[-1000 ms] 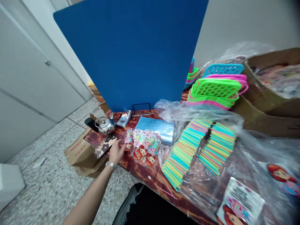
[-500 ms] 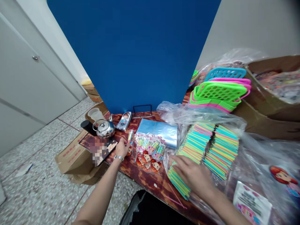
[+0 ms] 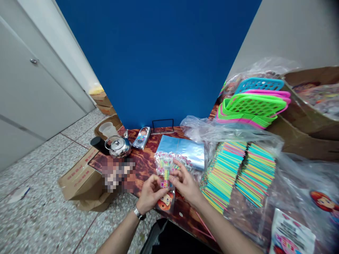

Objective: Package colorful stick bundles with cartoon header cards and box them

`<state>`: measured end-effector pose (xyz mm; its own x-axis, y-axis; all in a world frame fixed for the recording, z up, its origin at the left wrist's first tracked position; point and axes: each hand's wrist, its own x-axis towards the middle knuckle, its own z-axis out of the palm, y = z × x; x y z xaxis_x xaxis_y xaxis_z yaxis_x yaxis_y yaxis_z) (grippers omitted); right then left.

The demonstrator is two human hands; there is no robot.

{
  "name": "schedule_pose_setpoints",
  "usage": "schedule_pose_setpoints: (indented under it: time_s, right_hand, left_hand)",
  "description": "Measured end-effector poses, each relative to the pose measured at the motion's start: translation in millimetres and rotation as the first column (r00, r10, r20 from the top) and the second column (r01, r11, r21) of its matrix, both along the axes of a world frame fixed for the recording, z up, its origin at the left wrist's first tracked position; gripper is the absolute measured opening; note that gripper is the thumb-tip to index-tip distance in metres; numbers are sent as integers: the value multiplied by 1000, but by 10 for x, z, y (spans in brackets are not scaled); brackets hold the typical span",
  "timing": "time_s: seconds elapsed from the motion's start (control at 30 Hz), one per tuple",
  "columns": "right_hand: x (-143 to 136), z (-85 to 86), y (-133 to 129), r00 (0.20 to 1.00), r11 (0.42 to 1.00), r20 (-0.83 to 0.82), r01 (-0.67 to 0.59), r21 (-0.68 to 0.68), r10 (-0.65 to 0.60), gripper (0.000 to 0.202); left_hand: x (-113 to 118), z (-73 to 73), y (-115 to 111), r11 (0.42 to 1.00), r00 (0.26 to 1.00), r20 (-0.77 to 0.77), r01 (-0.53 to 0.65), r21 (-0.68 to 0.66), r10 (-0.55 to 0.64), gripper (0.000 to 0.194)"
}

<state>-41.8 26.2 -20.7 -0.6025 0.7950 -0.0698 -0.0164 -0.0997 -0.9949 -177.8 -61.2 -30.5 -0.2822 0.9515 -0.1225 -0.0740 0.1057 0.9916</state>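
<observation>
In front of me is a small clear packet [image 3: 166, 201] with a red-haired cartoon face at its lower end and a short yellow-green piece in its upper part. My left hand [image 3: 150, 195] pinches its left side between thumb and fingers. From the right, my right hand [image 3: 185, 183] grips the upper part, index finger stretched along the packet's top. Behind the hands lie more filled clear packets [image 3: 160, 160], partly hidden. Right of my right hand, thin coloured straws [image 3: 225, 176] lie in two bundles on clear plastic.
Flat blue-tinted plastic bags [image 3: 192, 150] lie beyond the hands. A steel kettle [image 3: 119, 147] and a stack of printed packs [image 3: 142, 137] are at the left. Nested plastic baskets [image 3: 254, 106] and a cardboard box [image 3: 296, 134] stand at the right. A blue panel [image 3: 159, 63] rises behind.
My left hand has brought the packet from the table's left side toward the middle. My right hand has left the straws and moved left to the packet.
</observation>
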Motion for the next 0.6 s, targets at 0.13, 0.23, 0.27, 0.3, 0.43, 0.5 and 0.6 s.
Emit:
schedule_pose_setpoints:
  time_s: [0.13, 0.23, 0.27, 0.3, 0.43, 0.5, 0.6]
  right_hand:
    - [177, -185, 52, 992, 991, 26, 124, 59, -125, 44]
    - [279, -238, 69, 968, 960, 85, 219, 172, -236, 33]
    - [293, -229, 63, 964, 954, 102, 223, 200, -246, 32]
    - [297, -208, 51, 963, 950, 121, 210, 231, -242, 31]
    - [281, -81, -17, 967, 922, 189, 87, 377, -169, 28]
    - [292, -21, -33, 965, 886, 184, 84, 456, -187, 36]
    - [344, 78, -13, 959, 801, 172, 83, 593, -227, 40]
  left_hand:
    - [51, -57, 26, 999, 955, -293, 34, -9, -35, 24]
    - [25, -96, -34, 1000, 861, -508, 23, 18, -11, 30]
    - [23, -93, -50, 999, 839, -545, 19, 41, 6, 34]
    - [27, -79, -58, 998, 820, -572, 20, 66, 21, 39]
    - [76, 25, 21, 992, 792, -610, 58, 115, 25, 32]
    - [93, 61, 88, 994, 824, -566, 65, 86, -5, 20]
    - [99, 63, 143, 995, 864, -503, 57, 77, -11, 19]
